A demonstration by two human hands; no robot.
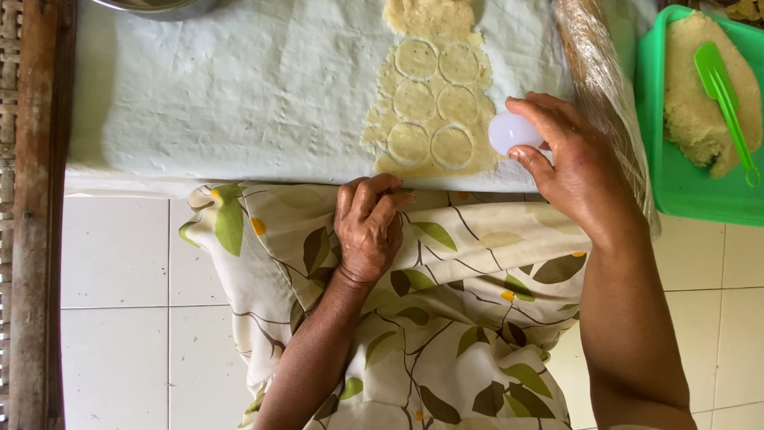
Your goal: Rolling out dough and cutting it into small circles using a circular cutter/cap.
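A flattened sheet of pale yellow dough (434, 99) lies on a white plastic sheet (239, 95), with several round cut circles pressed into it. My right hand (569, 171) holds a small white round cutter (513, 131) just right of the dough's lower edge, lifted off it. My left hand (370, 227) rests with curled fingers on the near edge of the plastic sheet, over my leaf-patterned cloth (414, 318), below the dough and holding nothing visible.
A plastic-wrapped rolling pin (601, 72) lies right of the dough. A green tray (684, 191) at the far right holds a lump of dough (700, 95) and a green spatula (724, 95). A metal bowl's rim (159, 6) shows at top left. White floor tiles (119, 302) surround me.
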